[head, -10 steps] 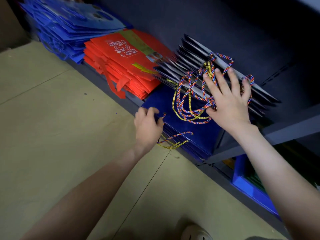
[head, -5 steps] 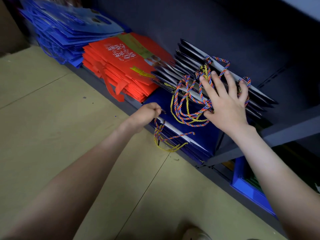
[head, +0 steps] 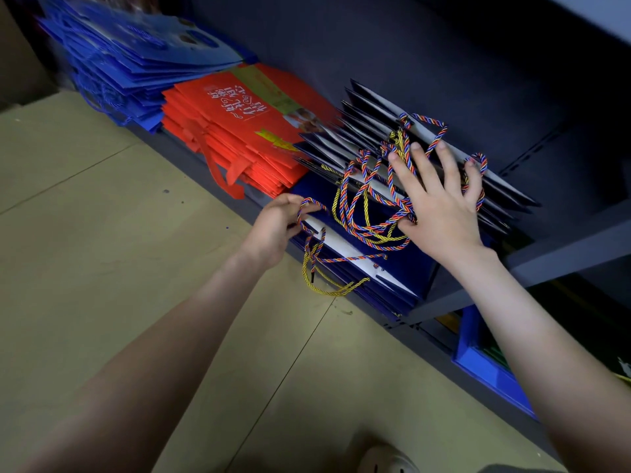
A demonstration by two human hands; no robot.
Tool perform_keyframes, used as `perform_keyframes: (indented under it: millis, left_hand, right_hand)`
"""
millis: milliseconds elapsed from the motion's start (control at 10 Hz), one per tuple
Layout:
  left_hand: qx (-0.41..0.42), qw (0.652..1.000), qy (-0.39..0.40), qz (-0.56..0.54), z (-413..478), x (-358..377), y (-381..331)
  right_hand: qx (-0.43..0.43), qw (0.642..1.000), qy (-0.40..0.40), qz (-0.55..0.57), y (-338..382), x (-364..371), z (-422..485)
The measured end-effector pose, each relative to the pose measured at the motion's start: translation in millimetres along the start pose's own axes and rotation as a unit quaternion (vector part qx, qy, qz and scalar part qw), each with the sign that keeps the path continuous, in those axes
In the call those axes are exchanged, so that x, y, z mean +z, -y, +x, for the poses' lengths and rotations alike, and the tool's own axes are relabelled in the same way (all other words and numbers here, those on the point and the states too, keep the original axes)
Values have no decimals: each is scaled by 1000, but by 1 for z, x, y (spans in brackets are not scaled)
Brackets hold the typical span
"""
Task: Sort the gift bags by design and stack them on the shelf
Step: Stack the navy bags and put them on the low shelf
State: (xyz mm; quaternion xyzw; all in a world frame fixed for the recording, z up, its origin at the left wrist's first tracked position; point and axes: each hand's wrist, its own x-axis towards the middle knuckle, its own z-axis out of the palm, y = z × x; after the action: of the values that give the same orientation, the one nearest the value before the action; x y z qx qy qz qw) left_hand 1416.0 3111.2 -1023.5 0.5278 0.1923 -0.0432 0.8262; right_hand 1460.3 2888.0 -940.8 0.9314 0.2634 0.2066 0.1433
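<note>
Left hand (head: pixel 273 227) now lifts a cord loop (head: pixel 309 204) higher at the shelf (head: pixel 560 250) front edge.
Navy bags (head: pixel 392 268) lie flat at that edge, more leaning behind; light, stiff card, floppy tangling cords, best taken by the folded edge. Left fingers pinch the cord; right hand (head: pixel 440 206) lies spread, unclenched, pressing the leaning bags (head: pixel 368 145) and cords (head: pixel 368 213).

left hand (head: pixel 273 227) now pinching a cord loop (head: pixel 309 208) lifted off the navy bags (head: pixel 389 268), since a second ago
</note>
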Motion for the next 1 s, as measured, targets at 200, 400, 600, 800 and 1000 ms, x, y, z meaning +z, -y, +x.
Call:
perform_keyframes:
  millis: [200, 400, 600, 800, 1000]
  left_hand:
    - [-180, 977, -95, -69, -5, -17, 42]
    - [-120, 986, -67, 96, 1, -8, 38]
    - [-61, 989, -69, 111, -2, 0, 21]
    - [-44, 950, -165, 261, -8, 23, 26]
    - [-85, 962, -171, 195, -6, 34, 36]
  right_hand:
    - [5, 1000, 12, 10, 7, 3, -5]
    - [4, 1000, 13, 2, 8, 4, -5]
    - [7, 1000, 9, 9, 6, 3, -3]
    - [5, 1000, 9, 1, 6, 3, -3]
    - [-3, 1000, -2, -7, 16, 11, -15]
